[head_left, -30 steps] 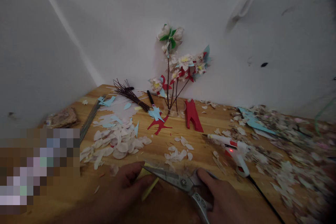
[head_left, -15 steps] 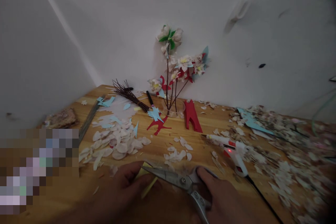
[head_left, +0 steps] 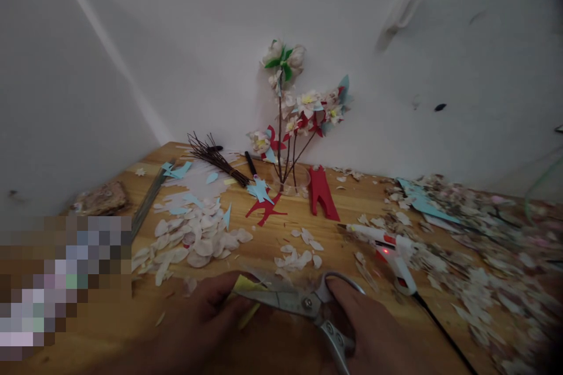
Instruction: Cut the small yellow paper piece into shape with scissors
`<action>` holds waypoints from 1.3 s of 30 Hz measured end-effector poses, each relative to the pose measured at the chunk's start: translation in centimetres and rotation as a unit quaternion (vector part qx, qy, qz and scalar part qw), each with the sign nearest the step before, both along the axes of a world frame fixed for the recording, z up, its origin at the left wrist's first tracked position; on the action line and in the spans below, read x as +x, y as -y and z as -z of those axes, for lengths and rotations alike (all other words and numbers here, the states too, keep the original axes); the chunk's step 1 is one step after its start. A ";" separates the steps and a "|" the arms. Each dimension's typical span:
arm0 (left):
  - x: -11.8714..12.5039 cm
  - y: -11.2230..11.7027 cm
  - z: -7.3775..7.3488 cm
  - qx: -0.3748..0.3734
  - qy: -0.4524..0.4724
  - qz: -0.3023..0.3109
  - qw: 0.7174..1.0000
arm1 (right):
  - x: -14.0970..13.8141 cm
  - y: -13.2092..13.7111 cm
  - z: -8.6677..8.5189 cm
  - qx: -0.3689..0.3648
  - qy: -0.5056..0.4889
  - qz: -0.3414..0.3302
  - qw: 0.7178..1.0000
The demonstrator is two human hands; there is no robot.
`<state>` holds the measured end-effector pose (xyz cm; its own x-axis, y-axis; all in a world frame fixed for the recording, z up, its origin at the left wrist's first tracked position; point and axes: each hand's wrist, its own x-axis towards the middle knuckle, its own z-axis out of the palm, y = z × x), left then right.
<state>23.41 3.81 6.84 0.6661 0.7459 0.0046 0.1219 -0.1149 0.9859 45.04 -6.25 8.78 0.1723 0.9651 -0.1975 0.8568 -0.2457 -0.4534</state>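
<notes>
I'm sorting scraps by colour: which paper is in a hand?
The yellow paper, pinched in the left hand beside the scissors; the red scrap and light-blue scrap lie on the table.

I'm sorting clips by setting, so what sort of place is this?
It looks like a craft workspace: there are scissors in the right hand, a glue gun, and pale petal-shaped pieces heaped on the wooden table.

My left hand (head_left: 215, 307) and the blades of my scissors (head_left: 303, 303) hide part of the yellow paper (head_left: 244, 283); the scissors' lower handle and a black cord (head_left: 442, 327) run out at bottom. Pixel blocks (head_left: 59, 287) mask the table's (head_left: 258, 253) left side; blurred petals (head_left: 479, 281) exit right.
</notes>
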 end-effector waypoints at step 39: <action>0.1 0.2 -0.2 -0.127 0.025 -0.007 0.992 | 0.2 0.1 -0.2 -0.014 -0.025 0.007 1.000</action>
<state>23.52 3.60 7.03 0.6596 0.7361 -0.1521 0.0720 0.1395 0.9876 45.19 -6.34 9.01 0.1744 0.9567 -0.2332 0.8299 -0.2702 -0.4881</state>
